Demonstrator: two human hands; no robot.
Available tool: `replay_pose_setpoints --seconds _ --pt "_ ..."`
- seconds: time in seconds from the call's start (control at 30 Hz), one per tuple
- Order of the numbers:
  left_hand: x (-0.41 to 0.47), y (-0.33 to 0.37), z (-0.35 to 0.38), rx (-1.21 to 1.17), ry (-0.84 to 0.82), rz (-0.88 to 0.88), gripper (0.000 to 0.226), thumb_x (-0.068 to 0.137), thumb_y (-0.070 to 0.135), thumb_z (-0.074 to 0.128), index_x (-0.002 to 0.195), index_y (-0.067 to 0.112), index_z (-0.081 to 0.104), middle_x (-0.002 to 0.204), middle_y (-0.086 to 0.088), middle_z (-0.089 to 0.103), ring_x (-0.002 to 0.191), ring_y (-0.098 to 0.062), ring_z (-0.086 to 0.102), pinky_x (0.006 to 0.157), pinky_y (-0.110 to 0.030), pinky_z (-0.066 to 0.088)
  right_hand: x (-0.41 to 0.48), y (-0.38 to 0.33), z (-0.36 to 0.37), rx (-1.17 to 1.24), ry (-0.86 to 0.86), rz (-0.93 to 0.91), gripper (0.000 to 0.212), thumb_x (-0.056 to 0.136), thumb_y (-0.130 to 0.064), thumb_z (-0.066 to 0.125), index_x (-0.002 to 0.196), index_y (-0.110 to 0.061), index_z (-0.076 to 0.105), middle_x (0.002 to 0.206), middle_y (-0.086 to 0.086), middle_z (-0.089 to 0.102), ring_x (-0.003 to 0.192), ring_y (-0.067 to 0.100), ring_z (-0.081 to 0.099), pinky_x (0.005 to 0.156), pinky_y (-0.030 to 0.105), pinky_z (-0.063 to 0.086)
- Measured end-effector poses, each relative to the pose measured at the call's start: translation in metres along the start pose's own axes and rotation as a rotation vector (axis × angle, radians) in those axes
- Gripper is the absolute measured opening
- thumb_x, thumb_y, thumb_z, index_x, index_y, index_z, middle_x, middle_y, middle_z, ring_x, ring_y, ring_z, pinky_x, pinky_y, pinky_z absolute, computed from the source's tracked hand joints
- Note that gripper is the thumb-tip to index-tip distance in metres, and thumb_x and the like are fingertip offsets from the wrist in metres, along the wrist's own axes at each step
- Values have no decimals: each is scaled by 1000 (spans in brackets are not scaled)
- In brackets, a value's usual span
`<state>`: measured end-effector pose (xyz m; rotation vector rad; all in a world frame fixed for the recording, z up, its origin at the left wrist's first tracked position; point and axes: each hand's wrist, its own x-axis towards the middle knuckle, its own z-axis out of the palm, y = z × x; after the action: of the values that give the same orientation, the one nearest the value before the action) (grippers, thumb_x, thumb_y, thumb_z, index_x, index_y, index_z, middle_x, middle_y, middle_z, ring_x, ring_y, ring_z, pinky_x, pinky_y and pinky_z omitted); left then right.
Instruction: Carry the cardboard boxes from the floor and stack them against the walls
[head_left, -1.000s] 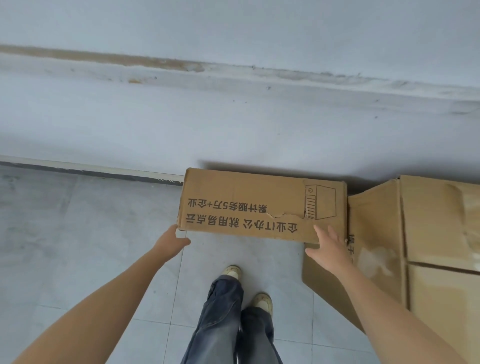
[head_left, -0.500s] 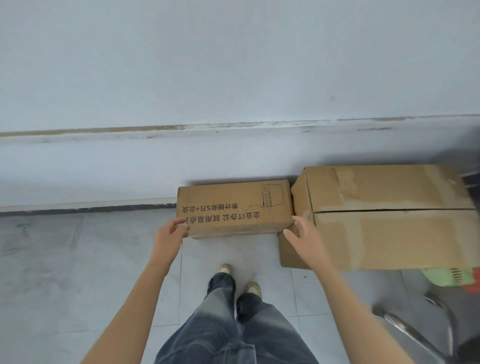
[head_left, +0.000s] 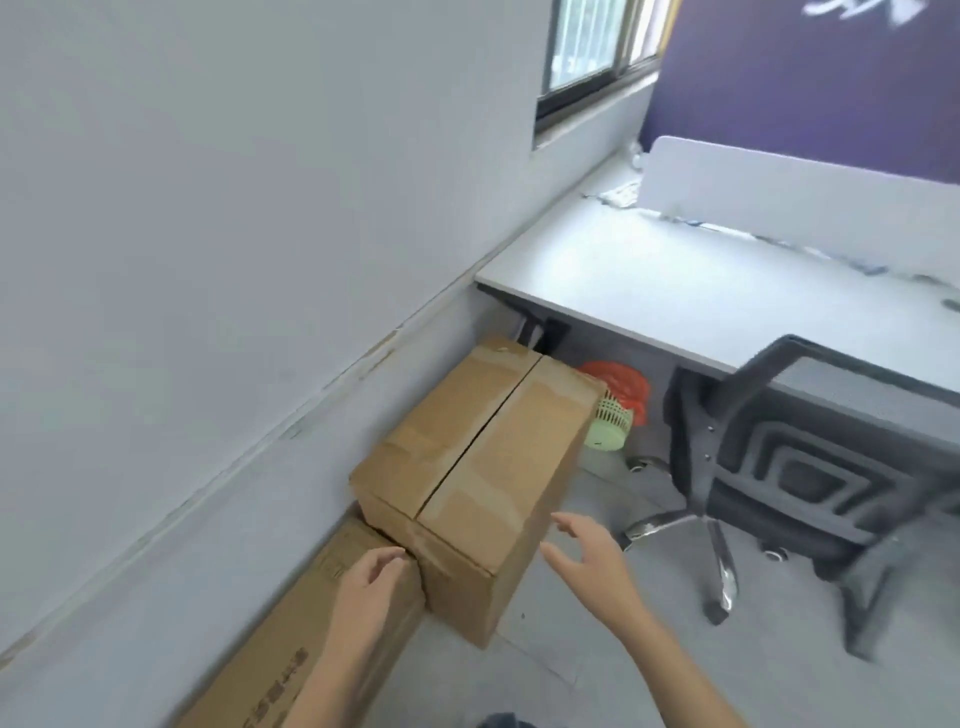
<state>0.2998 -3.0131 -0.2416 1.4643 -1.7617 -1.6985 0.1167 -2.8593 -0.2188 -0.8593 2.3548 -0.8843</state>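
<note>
Right hand (head_left: 587, 553) comes off small box (head_left: 275, 654) — now spread mid-air by big box (head_left: 467, 467). Left hand (head_left: 371, 582) rests on small box at wall, touching big box — grip unclear. Risk: one-handed nudge skews it.

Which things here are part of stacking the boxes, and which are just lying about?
Job: small printed box, big taped box, left hand resting on the small one, right hand.
Lying about: desk, office chair, green basket, orange bag.
</note>
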Motion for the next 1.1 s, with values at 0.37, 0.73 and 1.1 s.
replay_pose_setpoints --seconds 0.37,0.73,1.1 --pt "-33 -22 22 316 -620 213 22 95 8 49 82 23 59 86 -1 64 86 -19 58 77 -29 43 -203 27 78 295 532 563 40 89 -22 59 127 -10 52 127 3 54 117 14 48 96 21 34" --pt "-206 -71 87 524 -1128 354 13 96 4 46 95 9 57 85 -3 59 77 -17 53 64 -14 39 -442 39 128 419 984 937 40 91 -26 58 128 -11 52 130 2 53 120 14 46 95 19 32" --pt "-476 -202 122 909 -1780 565 19 94 12 50 83 25 60 89 7 63 87 -13 59 74 -19 42 -697 54 207 613 1320 1387 36 91 -26 57 124 -10 54 123 1 57 102 11 50 89 23 39"
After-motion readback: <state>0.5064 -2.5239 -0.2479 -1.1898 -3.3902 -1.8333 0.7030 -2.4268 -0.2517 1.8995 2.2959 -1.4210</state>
